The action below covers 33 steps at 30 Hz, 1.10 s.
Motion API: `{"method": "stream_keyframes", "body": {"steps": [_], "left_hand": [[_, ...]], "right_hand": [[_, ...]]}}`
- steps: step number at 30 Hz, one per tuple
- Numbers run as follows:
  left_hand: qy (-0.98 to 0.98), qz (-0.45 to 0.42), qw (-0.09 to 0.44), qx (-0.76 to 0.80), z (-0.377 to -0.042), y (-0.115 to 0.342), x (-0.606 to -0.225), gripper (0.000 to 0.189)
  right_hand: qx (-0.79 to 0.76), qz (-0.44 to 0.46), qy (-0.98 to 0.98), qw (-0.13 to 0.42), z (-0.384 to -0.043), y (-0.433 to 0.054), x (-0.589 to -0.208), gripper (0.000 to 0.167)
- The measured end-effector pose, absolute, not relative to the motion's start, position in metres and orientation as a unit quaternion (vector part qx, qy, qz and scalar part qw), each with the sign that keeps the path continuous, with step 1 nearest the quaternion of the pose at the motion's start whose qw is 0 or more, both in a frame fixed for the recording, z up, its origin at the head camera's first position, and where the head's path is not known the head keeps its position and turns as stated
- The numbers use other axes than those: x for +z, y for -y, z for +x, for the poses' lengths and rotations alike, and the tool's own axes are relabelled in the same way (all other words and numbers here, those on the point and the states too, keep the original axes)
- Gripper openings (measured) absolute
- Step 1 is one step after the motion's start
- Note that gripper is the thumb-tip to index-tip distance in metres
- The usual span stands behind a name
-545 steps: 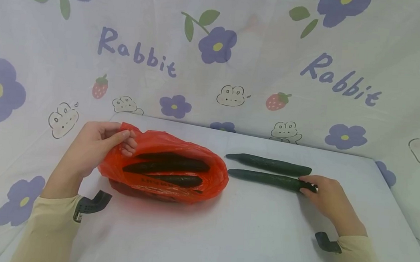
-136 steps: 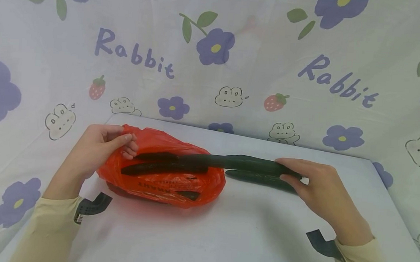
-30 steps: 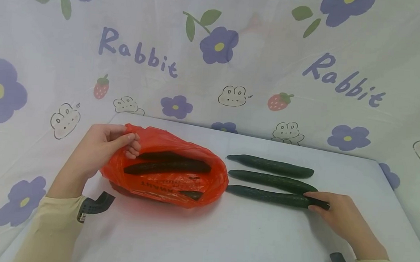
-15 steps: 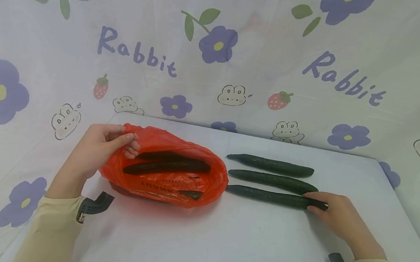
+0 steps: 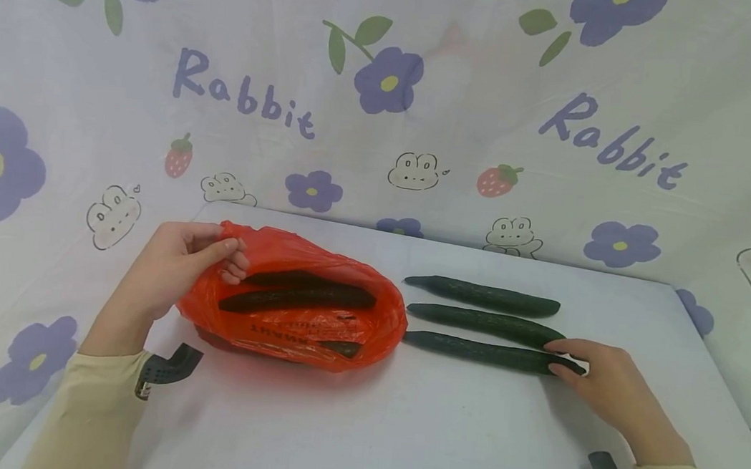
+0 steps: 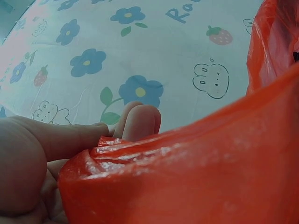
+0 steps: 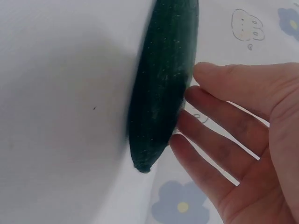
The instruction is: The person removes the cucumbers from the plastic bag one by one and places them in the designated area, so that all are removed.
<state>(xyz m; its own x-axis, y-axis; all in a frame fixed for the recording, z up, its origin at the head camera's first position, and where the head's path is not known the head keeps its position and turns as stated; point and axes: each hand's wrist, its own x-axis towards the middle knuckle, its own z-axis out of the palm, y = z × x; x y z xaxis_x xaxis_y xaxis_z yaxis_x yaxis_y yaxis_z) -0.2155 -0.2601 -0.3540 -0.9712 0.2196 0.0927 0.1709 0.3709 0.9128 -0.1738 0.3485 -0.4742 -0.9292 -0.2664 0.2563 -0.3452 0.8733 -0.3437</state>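
Observation:
My left hand [image 5: 180, 258] pinches the rim of a red plastic bag [image 5: 279, 329], lifting it at the left. In the left wrist view the bag film [image 6: 196, 172] lies between thumb and fingers. Dark green cucumbers [image 5: 300, 298] lie inside the bag, partly hidden by its folds. My right hand [image 5: 606, 374] is at the right end of the nearest cucumber [image 5: 478, 351] outside the bag, its fingers loosened. The right wrist view shows straight, spread fingers [image 7: 219, 107] beside this cucumber [image 7: 161, 88], fingertips at its edge.
Two more cucumbers lie behind the nearest one, roughly parallel: a middle one [image 5: 480, 322] and a far one [image 5: 481, 295]. All rest on a white table [image 5: 434, 432]. A patterned cloth [image 5: 460, 110] hangs behind the table.
Since 4.5 seconds ago, my right hand has brought a third cucumber from the bag and laid it in front of the other two. Its fingers have just loosened. The left hand stays put.

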Motion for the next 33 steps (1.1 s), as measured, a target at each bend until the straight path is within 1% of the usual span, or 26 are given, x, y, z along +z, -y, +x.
{"method": "stream_keyframes", "body": {"steps": [6,12,15,17,21,33], "left_hand": [[-0.827,0.119,0.023,0.549,-0.215,0.259,-0.354,0.025],[-0.826,0.119,0.020,0.550,-0.214,0.259,-0.354,0.025],[-0.828,0.117,0.020,0.548,-0.213,0.259,-0.353,0.025],[-0.830,0.116,0.019,0.545,-0.212,0.259,-0.353,0.025],[-0.834,0.115,0.020,0.540,-0.212,0.259,-0.352,0.026],[-0.837,0.110,0.025,0.536,-0.210,0.258,-0.352,0.027]], "right_hand": [[0.191,0.186,0.953,0.142,-0.172,-0.342,-0.464,0.037],[0.212,0.234,0.924,0.215,-0.173,-0.320,-0.440,0.049],[0.247,0.252,0.905,0.237,-0.175,-0.307,-0.429,0.056],[0.286,0.261,0.891,0.237,-0.177,-0.298,-0.424,0.060],[0.356,0.270,0.869,0.213,-0.180,-0.280,-0.419,0.067],[0.431,0.318,0.827,0.171,-0.198,-0.227,-0.408,0.064]]}}
